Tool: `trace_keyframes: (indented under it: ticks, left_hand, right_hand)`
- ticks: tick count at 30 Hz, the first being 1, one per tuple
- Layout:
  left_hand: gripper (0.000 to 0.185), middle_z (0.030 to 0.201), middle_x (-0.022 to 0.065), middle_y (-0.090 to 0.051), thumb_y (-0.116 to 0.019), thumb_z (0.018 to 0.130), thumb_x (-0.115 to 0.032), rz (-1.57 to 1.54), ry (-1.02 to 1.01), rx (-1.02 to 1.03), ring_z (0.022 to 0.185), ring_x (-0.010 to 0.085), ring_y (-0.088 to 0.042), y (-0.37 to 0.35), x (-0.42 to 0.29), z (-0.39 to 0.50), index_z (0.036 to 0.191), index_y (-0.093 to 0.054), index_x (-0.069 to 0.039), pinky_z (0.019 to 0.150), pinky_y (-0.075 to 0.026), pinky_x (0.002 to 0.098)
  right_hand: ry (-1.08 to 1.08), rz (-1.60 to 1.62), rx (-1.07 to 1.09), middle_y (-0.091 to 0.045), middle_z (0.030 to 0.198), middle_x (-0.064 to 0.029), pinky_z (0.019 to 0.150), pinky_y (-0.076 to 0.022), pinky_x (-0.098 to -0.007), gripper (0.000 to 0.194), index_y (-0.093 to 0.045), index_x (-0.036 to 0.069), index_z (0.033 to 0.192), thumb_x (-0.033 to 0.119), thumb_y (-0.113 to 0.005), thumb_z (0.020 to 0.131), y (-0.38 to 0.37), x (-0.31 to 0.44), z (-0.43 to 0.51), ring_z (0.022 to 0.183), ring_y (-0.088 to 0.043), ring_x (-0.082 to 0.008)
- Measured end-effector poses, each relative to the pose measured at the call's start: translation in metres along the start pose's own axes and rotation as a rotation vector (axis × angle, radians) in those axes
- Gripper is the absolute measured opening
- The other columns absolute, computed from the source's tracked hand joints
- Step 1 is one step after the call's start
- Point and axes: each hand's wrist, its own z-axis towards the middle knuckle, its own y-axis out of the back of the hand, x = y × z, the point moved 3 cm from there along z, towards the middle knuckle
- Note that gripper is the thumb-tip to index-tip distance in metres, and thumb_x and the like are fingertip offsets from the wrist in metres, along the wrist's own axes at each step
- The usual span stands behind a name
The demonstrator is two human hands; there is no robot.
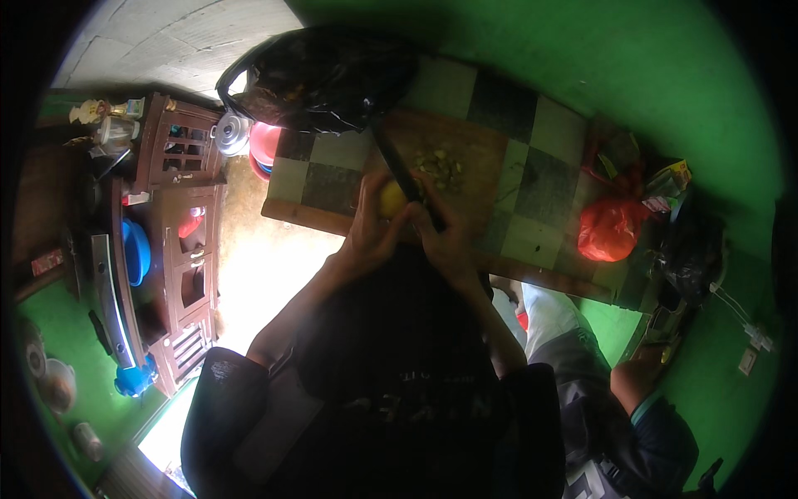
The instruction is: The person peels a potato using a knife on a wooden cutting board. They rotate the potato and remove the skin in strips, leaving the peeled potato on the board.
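Note:
My left hand [372,215] holds a round yellow fruit or vegetable [391,199]; its exact kind is hard to tell in the dim light. In my right hand [441,232] is a knife [396,163] with a long dark blade. The blade points up and to the left and passes over the yellow piece, close to my thumbs; whether it cuts in is unclear. Both hands are above the near part of a wooden cutting board [480,140]. Several small pale-green cut pieces [439,167] lie in a loose heap on the board, just beyond my hands.
A large black plastic bag [318,81] sits at the tiled table's [552,187] far left. To the right are a red plastic bag [608,229], packets [670,181] and another black bag [692,249]. Another person [654,430] is at my right. A brown wooden cabinet [187,249] stands left.

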Motion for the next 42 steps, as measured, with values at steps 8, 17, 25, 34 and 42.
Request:
trace_keyframes:
  ticks: [8,17,25,34,42]
  left_hand:
    - [0.054,0.129,0.0225,-0.044,-0.063,0.087,0.000,0.237,-0.219,-0.025,0.118,0.0381,-0.047,-0.001,-0.012,0.007,0.135,-0.037,0.001,0.100,-0.039,0.0430]
    - [0.050,0.129,0.0217,-0.050,-0.057,0.093,-0.003,-0.094,-0.187,0.137,0.117,0.0295,-0.053,0.002,-0.018,0.012,0.138,-0.036,0.000,0.098,-0.044,0.0386]
    - [0.053,0.128,0.0207,-0.051,-0.058,0.095,-0.008,-0.004,-0.009,0.056,0.119,0.0285,-0.053,0.008,-0.011,0.014,0.141,-0.033,0.000,0.099,-0.044,0.0383]
    - [0.061,0.132,0.0215,-0.047,-0.065,0.085,0.001,0.200,-0.162,0.036,0.124,0.0360,-0.049,0.008,-0.018,0.017,0.140,-0.036,-0.001,0.101,-0.042,0.0421]
    - [0.058,0.134,0.0221,-0.046,-0.064,0.085,0.002,0.345,-0.304,-0.008,0.124,0.0408,-0.047,0.008,-0.020,0.017,0.137,-0.038,0.000,0.101,-0.042,0.0459]
  right_hand:
    - [-0.022,0.271,-0.159,-0.055,0.078,0.0070,0.053,-0.0348,-0.0162,0.039,-0.056,0.004,0.133,0.019,-0.061,0.098,-0.013,-0.009,0.003,0.062,-0.045,0.0004]
    - [-0.344,0.215,-0.091,-0.047,0.059,0.0059,0.041,-0.0301,-0.0188,0.038,-0.060,0.012,0.130,0.036,-0.054,0.101,0.009,-0.037,0.016,0.047,-0.040,-0.0023]
    - [-0.229,0.178,-0.026,-0.044,0.058,0.0061,0.041,-0.0311,-0.0191,0.047,-0.041,0.018,0.147,0.030,-0.050,0.102,0.014,-0.005,0.012,0.047,-0.040,-0.0034]
    - [-0.109,0.042,0.127,-0.046,0.060,0.0054,0.047,-0.0328,-0.0186,0.055,-0.038,0.015,0.149,0.026,-0.058,0.099,0.010,0.005,0.008,0.052,-0.042,-0.0027]
    - [-0.151,0.045,0.089,-0.051,0.070,0.0042,0.052,-0.0347,-0.0185,0.055,-0.040,0.010,0.147,0.024,-0.061,0.097,0.003,0.005,0.009,0.058,-0.044,-0.0027]
